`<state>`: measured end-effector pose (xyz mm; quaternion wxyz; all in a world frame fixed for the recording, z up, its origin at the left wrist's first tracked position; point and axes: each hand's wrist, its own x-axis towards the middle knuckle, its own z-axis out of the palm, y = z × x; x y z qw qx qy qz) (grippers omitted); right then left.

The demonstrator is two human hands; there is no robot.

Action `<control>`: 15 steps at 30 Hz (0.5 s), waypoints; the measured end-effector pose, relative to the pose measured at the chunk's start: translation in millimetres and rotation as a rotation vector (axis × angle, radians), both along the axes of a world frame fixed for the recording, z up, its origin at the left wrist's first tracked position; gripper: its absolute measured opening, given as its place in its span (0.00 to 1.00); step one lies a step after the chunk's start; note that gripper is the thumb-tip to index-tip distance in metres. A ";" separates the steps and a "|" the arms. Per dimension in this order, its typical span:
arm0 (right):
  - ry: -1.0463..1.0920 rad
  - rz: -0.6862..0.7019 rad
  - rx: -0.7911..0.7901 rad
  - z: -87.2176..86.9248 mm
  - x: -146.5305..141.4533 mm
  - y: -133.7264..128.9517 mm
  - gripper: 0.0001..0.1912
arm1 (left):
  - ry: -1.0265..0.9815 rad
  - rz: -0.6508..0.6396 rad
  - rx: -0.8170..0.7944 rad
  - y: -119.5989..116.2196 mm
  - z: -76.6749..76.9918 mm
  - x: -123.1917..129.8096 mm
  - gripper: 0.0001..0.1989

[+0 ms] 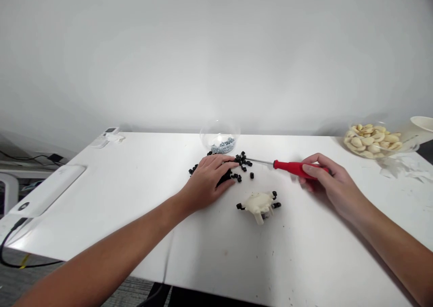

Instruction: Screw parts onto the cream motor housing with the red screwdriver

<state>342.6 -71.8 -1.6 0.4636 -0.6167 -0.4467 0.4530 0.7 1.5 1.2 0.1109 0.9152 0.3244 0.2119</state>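
My left hand [209,178] lies over a pile of small black parts [241,160], its fingers spread a little on top of them. In my right hand [326,180] is the red handle of a screwdriver [292,167]. The screwdriver's shaft points left, and its tip reaches the black parts just beyond my left fingertips. Nearer to me, a cream-coloured plastic piece [259,203] with black parts fixed at its sides rests on the white table [142,199]. What lies beneath my left palm is mostly hidden.
A clear bowl of small silvery screws [223,144] stands behind the pile. At the right are a clear bowl of cream-coloured pieces [374,140], a white cup [421,129] and crumpled clear plastic [404,168]. A white device [50,190] with a cable lies along the left edge.
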 end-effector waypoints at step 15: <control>0.112 -0.052 0.080 -1.2 42.3 10.7 0.11 | -0.233 0.280 -0.131 -2.5 8.6 3.1 0.09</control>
